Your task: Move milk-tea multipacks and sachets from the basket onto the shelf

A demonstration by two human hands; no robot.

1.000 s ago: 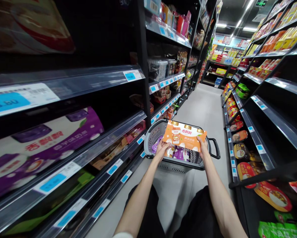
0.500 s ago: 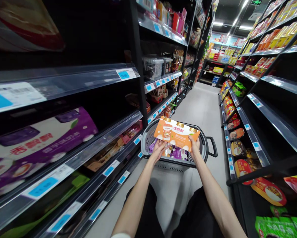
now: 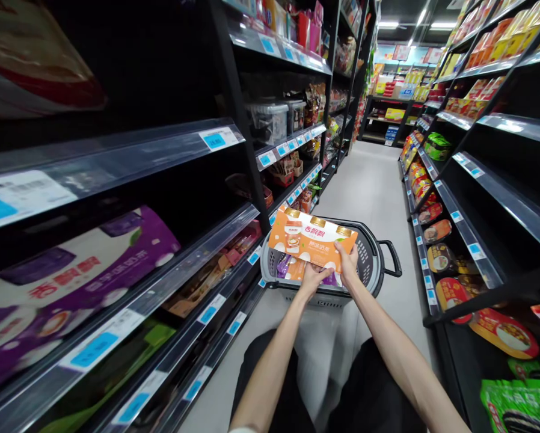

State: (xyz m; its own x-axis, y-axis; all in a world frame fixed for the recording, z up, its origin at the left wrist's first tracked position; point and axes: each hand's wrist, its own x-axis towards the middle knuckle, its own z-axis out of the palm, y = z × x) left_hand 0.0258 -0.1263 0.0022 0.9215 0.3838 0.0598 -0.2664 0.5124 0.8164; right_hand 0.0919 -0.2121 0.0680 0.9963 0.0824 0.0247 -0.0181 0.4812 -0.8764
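An orange and white milk tea multipack [image 3: 309,236] is held up over a grey shopping basket [image 3: 373,258]. My right hand [image 3: 347,258] grips the pack by its right end, thumb on the front face. Under the lower edge, my left hand [image 3: 314,278] supports the pack with its fingers partly hidden beneath it. Inside the basket lie purple and orange packs [image 3: 290,267], largely covered by the held pack and my hands. The basket stands on the floor in front of my knees, its black handle [image 3: 391,258] sticking out to the right.
On the left shelf close by lies a purple milk tea multipack [image 3: 78,276]. Black shelving with price tags lines both sides. Instant noodle bowls [image 3: 453,294] fill the low right shelf. The grey aisle floor [image 3: 371,174] runs ahead to a far display.
The orange pack has shifted a little left relative to the basket. My left hand has slid from the pack's left part toward the middle of its lower edge. The view has turned slightly.
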